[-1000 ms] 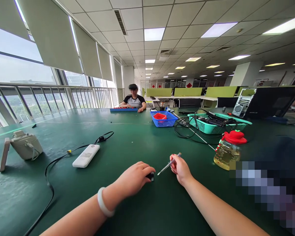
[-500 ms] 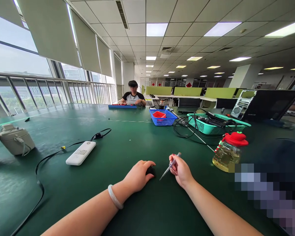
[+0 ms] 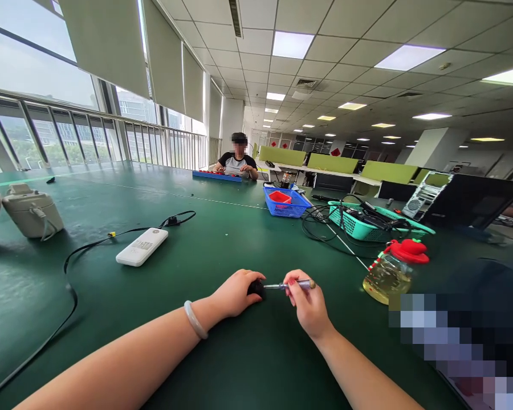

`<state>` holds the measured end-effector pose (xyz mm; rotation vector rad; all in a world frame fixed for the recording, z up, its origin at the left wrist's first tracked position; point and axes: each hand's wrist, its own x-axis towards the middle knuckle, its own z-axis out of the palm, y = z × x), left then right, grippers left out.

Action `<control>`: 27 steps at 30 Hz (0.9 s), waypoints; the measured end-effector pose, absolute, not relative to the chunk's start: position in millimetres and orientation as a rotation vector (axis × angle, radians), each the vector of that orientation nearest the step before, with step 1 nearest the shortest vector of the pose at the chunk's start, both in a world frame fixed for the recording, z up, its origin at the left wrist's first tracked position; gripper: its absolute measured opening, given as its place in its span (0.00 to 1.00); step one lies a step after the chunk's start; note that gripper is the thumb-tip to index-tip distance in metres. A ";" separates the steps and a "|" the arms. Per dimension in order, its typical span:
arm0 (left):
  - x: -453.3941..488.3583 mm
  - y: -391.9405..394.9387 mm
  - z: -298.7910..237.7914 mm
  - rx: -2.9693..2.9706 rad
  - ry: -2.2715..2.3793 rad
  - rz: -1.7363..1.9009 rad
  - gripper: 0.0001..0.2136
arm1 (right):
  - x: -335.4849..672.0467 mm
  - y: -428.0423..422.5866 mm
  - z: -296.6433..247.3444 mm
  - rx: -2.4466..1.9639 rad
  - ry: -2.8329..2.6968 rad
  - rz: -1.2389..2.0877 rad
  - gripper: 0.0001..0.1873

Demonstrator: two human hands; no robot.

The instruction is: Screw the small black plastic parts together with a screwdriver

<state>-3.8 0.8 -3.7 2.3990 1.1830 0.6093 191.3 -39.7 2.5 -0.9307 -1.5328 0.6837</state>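
Note:
My left hand point(image 3: 238, 292), with a pale bangle at the wrist, curls around a small dark rounded object point(image 3: 257, 289) on the green table. Most of that object is hidden by the fingers, so its kind cannot be made out. Between the fingers of my right hand point(image 3: 306, 302) is a screwdriver point(image 3: 299, 284) with a clear handle. It lies nearly level and points left, its tip at the dark object; whether the two touch I cannot tell.
A white power bank point(image 3: 142, 247) and a black cable point(image 3: 70, 285) lie to the left, near a beige case point(image 3: 32, 212). Blue point(image 3: 287, 206) and green baskets point(image 3: 357, 226) stand ahead. A red-lidded jar point(image 3: 387, 280) is at right. Across the table sits a person point(image 3: 238, 161) behind a blue tray point(image 3: 216, 176).
My right hand has turned the screwdriver from slanting down to nearly level and brought its tip to the dark object. The whole view has tilted a little.

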 end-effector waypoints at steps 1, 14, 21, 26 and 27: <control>-4.0 1.3 -4.9 2.414 1.167 0.616 0.19 | 189.3 -44.8 5.8 -0.923 -1.689 0.534 0.10; -3.5 1.2 -8.6 2.487 1.173 0.636 0.15 | 169.2 -64.3 13.1 -0.670 -2.442 -0.438 0.05; -3.9 1.4 -8.5 2.477 1.185 0.616 0.16 | 168.8 -66.5 14.4 -0.613 -2.414 -0.536 0.13; -2.7 1.8 -7.0 2.479 1.186 0.609 0.17 | 166.9 -67.4 11.6 -0.610 -2.455 -0.555 0.14; -2.7 1.7 -6.6 2.477 1.186 0.605 0.17 | 166.5 -67.6 11.6 -0.613 -2.460 -0.563 0.14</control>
